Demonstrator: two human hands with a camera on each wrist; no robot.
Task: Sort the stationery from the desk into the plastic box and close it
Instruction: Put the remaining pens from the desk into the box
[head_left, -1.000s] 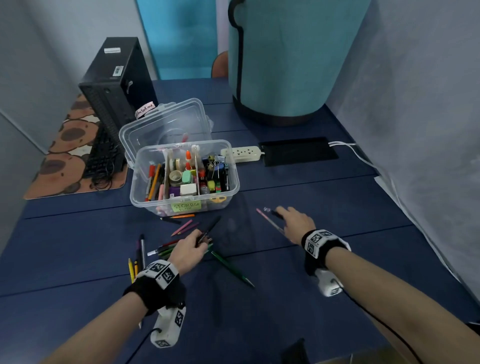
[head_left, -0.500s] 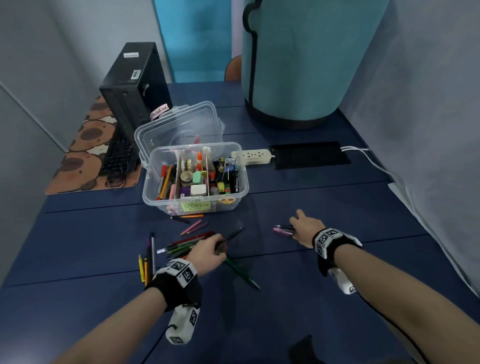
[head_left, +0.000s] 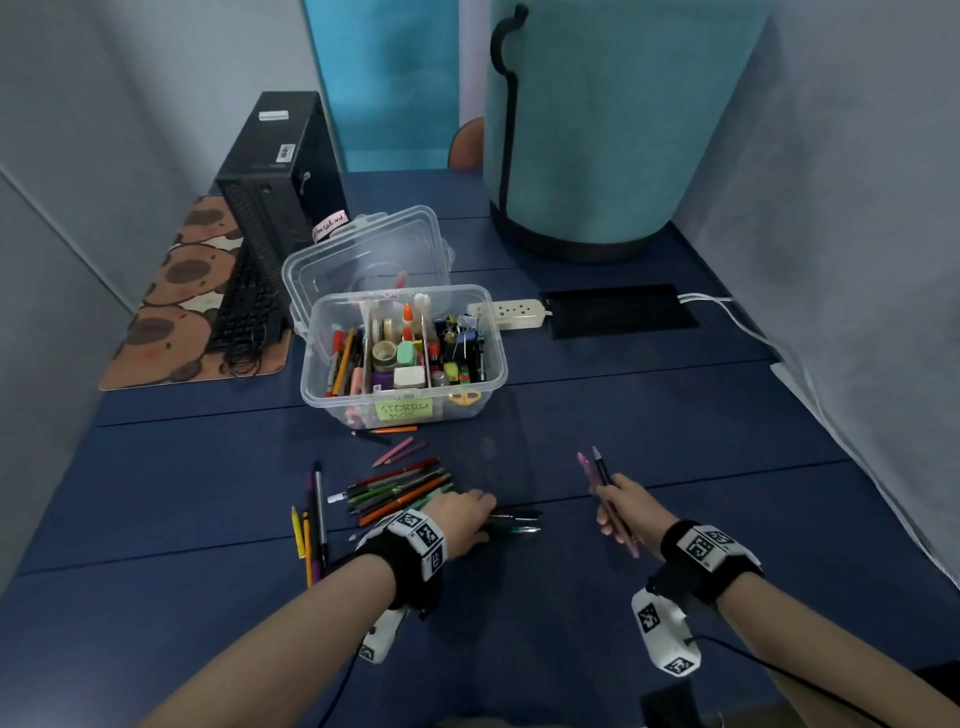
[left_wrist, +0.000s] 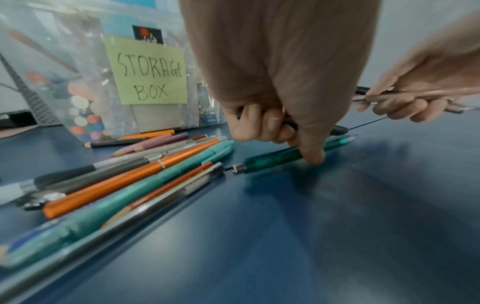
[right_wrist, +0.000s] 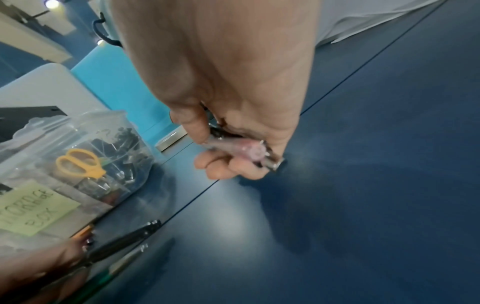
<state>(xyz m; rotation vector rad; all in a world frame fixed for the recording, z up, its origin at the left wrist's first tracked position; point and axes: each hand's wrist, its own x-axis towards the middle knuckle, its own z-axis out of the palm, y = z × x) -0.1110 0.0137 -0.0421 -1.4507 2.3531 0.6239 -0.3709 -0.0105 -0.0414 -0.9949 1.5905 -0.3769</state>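
The clear plastic box (head_left: 492, 364) with a green "STORAGE BOX" note (left_wrist: 150, 71) stands open mid-desk, full of stationery, its lid (head_left: 363, 254) tilted back behind it. A pile of pens and pencils (head_left: 400, 491) lies in front of it. My left hand (head_left: 462, 519) grips a black pen (head_left: 519, 515) on the desk, and its thumb presses a green pen (left_wrist: 272, 161). My right hand (head_left: 623, 512), lifted off the desk, holds a pink pen (head_left: 589, 467) and a dark pen (head_left: 602, 467) pointing away from me.
A black computer tower (head_left: 280, 176) and keyboard (head_left: 244, 312) stand on a brown mat (head_left: 171, 322) at the back left. A power strip (head_left: 506, 314) and black pad (head_left: 618, 310) lie right of the box. A large teal cylinder (head_left: 597, 130) stands behind. Several pencils (head_left: 311, 525) lie at my left.
My right hand picked the pink and dark pens up off the desk and drew back towards me. My left hand moved right from the pile onto the black and green pens.
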